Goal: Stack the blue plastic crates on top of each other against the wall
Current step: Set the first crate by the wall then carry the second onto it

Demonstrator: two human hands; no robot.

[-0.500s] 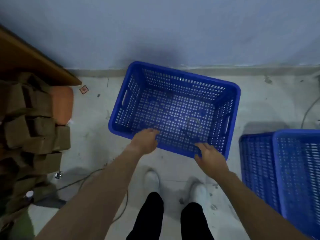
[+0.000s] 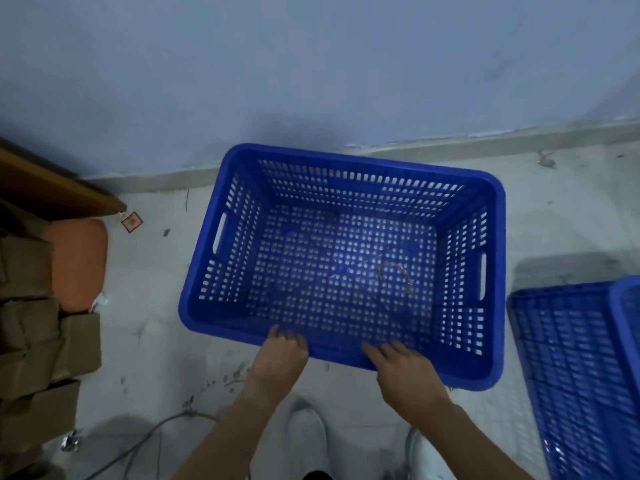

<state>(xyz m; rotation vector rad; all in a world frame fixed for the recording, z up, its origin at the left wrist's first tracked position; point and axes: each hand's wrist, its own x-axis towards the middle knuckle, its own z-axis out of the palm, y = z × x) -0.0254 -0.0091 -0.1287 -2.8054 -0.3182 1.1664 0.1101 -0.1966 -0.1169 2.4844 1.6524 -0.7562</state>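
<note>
Looks like a storeroom or warehouse corner: scuffed concrete floor [image 2: 156, 341], stacked cardboard boxes [image 2: 41, 341], perforated blue crates [image 2: 346, 265], loose cable [image 2: 145, 441].

A pale, scuffed concrete floor [image 2: 149, 341] meets a blue wall. On it sits an open blue crate [image 2: 343, 268], gripped at its near rim. Right of the grip lies another blue crate [image 2: 575, 368]. Left of the grip are stacked cardboard boxes [image 2: 38, 344], an orange cushion [image 2: 78, 261] and a grey cable [image 2: 145, 441].

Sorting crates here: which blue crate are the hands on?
The open crate by the wall, both hands on its near rim; the other crate sits untouched, right.
</note>
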